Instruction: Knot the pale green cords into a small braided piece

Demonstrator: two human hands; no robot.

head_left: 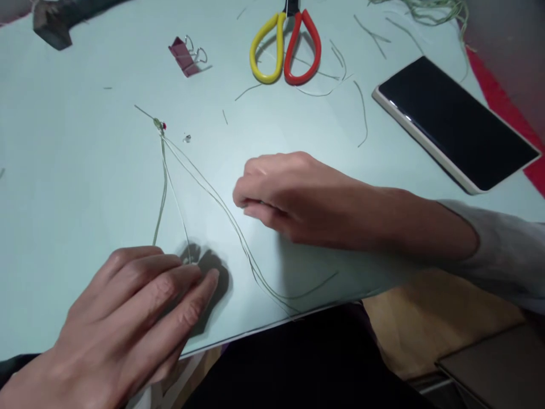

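Note:
A small knotted piece of green cord (158, 124) with a red bead lies on the table, with several thin cords running from it toward me. My left hand (140, 307) is at the lower left, its fingers close together. Two straight strands, a green one (163, 196) and a pale thread (177, 207), run to its fingers and disappear there. Other loose cords (238, 230) curve between my hands to the table's front edge. My right hand (276, 196) is to the right of them, fingers curled in a pinch; whatever they hold is hidden. A tiny shiny bead (187, 138) lies beside the knot.
Scissors with yellow and red handles (301, 48) lie at the back, among cord offcuts (364, 113). A dark red binder clip (184, 57) and a hammer-like tool (53, 25) are at the back left. A phone (455, 122) lies at the right, near a green cord bundle (443, 11).

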